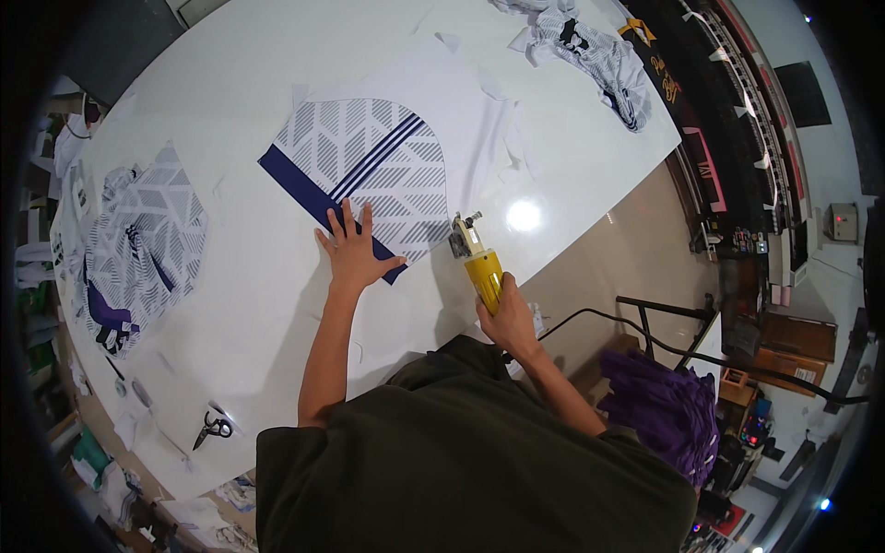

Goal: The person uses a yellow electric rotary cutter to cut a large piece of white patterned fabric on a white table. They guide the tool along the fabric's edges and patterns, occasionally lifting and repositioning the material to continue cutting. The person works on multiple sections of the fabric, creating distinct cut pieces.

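A patterned sleeve-shaped fabric piece [392, 170], white and grey with navy stripes and a navy band along one edge, lies flat on the white table [277, 304]. My left hand [355, 251] presses on its near end, fingers spread across the navy band. In my right hand [510, 318] is a yellow electric fabric cutter [484, 272], gripped by its body. The cutter's head stands beside the fabric's right edge, near the lower corner. Plain white cloth [470, 120] spreads beyond the patterned piece's far and right edges.
Crumpled patterned fabric [143, 240] lies at the left, with black scissors [213, 428] nearer me. Another patterned heap [590, 55] sits at the far right. The cutter's black cord [664, 343] runs off right, past purple cloth [659, 410]. The table's right edge [604, 230] slants behind the cutter.
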### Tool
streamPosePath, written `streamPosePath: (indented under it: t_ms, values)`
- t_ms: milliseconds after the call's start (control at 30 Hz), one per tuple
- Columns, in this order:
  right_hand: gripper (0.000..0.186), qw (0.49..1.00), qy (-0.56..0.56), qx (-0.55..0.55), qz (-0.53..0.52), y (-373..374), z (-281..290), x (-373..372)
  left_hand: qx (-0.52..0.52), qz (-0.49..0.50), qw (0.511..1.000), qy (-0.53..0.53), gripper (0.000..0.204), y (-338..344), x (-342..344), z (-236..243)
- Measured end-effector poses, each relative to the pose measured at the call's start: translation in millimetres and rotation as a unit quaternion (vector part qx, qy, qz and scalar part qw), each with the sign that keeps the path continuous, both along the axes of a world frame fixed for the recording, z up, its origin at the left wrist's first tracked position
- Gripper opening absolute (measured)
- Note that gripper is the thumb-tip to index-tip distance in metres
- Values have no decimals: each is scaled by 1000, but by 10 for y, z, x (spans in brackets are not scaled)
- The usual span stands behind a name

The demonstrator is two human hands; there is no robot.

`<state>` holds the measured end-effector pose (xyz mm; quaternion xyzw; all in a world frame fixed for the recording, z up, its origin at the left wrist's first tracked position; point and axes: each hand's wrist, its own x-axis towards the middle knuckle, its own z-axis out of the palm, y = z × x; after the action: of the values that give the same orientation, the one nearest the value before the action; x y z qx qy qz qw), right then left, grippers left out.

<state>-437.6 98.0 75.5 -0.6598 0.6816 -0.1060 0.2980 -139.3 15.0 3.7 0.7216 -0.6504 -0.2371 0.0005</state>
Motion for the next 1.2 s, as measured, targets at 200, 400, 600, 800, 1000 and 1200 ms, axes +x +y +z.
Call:
streamPosePath:
  t_ms: [200,400,600,800,1000,1200]
  values:
    - [48,1000,4,-18,-7,-60,-84,103,-5,3,1000,15,135,15,16,-19]
    - [51,1000,6,3,-23,-296,-133,234,-10,5,1000,17,135,21,25,-48]
    - [50,999,15,-20,-28,-659,-213,366,-11,5,1000,15,136,33,27,-59]
    - [48,999,23,-38,-20,-1112,-239,410,-17,8,1000,12,136,35,24,-60]
    - [48,1000,25,5,3,-1580,-189,334,-14,21,1000,17,134,35,12,-11]
    - [49,998,28,9,55,-2030,-178,212,-5,31,999,22,135,24,-9,58]
